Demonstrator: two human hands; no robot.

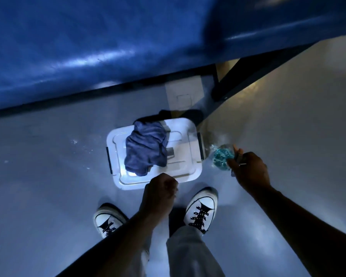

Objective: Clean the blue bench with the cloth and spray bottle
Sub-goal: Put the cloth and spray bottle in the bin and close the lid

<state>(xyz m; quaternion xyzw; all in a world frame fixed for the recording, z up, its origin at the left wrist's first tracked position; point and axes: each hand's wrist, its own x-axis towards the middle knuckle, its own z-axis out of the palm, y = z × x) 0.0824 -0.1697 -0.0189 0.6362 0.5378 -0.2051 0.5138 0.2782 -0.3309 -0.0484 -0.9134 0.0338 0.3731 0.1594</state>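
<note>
The person stands over a white lidded bin [158, 154] on the grey floor [48, 176], both arms reaching down. The left hand [161, 193] hangs just above the bin's near edge with its fingers curled into a loose fist, holding nothing. The right hand [248, 170] is stretched out to the right of the bin, its fingers wrapped around the neck of the spray bottle [223, 157], whose blue liquid shows beside the knuckles; the bottle is blurred. The cloth [146, 148], dark blue and crumpled, lies on the bin's lid. The blue bench [88, 47], its padded tabletop shiny, runs across beyond the bin. White sneakers [202, 208] stand close behind the bin.
</note>
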